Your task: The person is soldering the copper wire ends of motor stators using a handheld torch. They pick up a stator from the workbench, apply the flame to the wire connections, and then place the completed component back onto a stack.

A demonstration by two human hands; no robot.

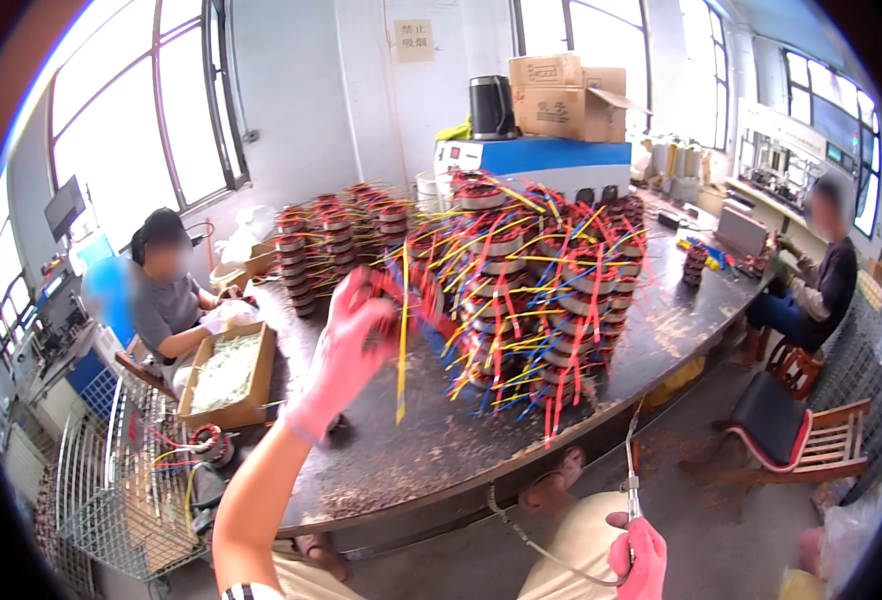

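My left hand [339, 345], in a pink glove, is raised over the table at centre. Its curled fingers, partly blurred, close on a wound motor stator [427, 292] with red, blue and yellow leads; one yellow lead hangs down beside the hand. Just beyond stand tall stacks of similar stators [501, 268], their coloured leads sticking out all round. Low at the right, beside my knee, my right hand [643, 560], also pink-gloved, is closed round a slim metal tool [633, 484] with a long thin tip pointing up. A hose [526, 540] loops toward that hand.
The dark table [401, 470] has debris along its near edge. A carton of pale pieces [223, 375] stands left, near a seated person [166, 300]. Another person [821, 270] sits far right. A black chair [776, 425] and a wire cart [131, 510] flank the table.
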